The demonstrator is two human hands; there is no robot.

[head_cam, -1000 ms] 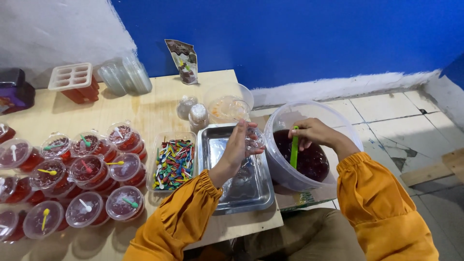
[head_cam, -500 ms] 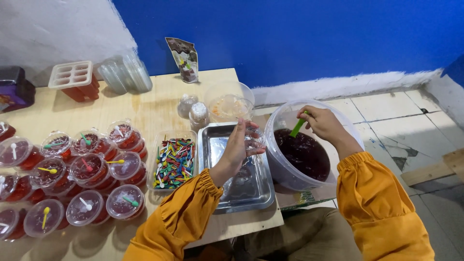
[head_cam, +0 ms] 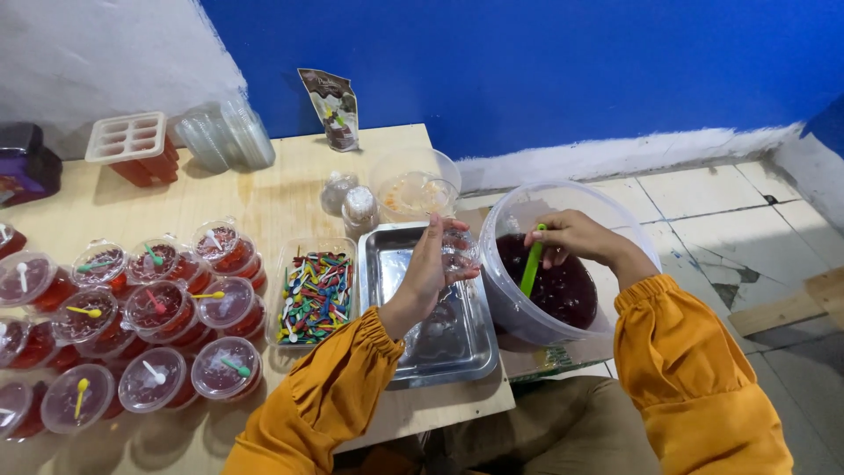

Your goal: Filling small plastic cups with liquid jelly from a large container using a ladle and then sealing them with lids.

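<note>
My left hand (head_cam: 428, 274) holds a small clear plastic cup (head_cam: 457, 250) above a shiny metal tray (head_cam: 422, 352). Just right of it, my right hand (head_cam: 573, 237) grips a green ladle handle (head_cam: 531, 266) that dips into dark red liquid inside a large clear plastic tub (head_cam: 527, 325). The tub stands at the table's right edge. The cup looks empty, and it hovers close to the tub's rim.
Several lidded cups of red drink with small coloured spoons (head_cam: 158, 317) crowd the table's left. A clear box of coloured spoons (head_cam: 314, 295) lies beside the tray. Behind are a clear bowl (head_cam: 413, 189), stacked lids (head_cam: 224, 136), a red mould (head_cam: 132, 149) and a foil pouch (head_cam: 331, 107).
My right hand lifted the green ladle up out of the tub, then lowered it back into the red liquid. My left hand kept the cup nearly still over the tray.
</note>
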